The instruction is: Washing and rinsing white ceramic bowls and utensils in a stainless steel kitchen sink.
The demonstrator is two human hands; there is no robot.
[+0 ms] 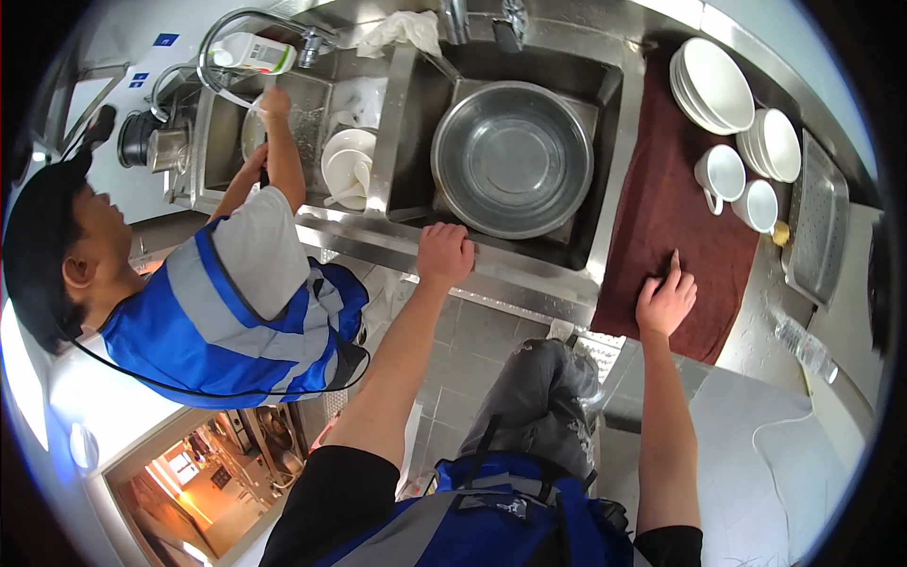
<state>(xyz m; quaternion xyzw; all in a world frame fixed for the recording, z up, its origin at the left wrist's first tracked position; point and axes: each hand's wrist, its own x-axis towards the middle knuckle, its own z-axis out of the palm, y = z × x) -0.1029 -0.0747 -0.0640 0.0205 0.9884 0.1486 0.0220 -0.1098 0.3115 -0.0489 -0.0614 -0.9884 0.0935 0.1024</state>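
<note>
My left hand (445, 255) rests with curled fingers on the front rim of the steel sink (517, 280). In the basin beyond it sits a wide round metal bowl (514, 159), with what looks like clear water inside. My right hand (666, 298) lies on a reddish-brown towel (659, 212), its index finger stretched out and the others bent, holding nothing. Past that hand, two white mugs (721, 173) stand on the towel. Behind them are stacked small white bowls (772, 145) and stacked larger white bowls (716, 81).
At left, a co-worker (234, 283) in a blue vest reaches into another basin under a hose tap (205, 57). White dishes (347, 166) with a spoon sit there. A perforated metal tray (822, 220), a yellowish scrubber (781, 234) and a clear plastic bottle (804, 347) are at right.
</note>
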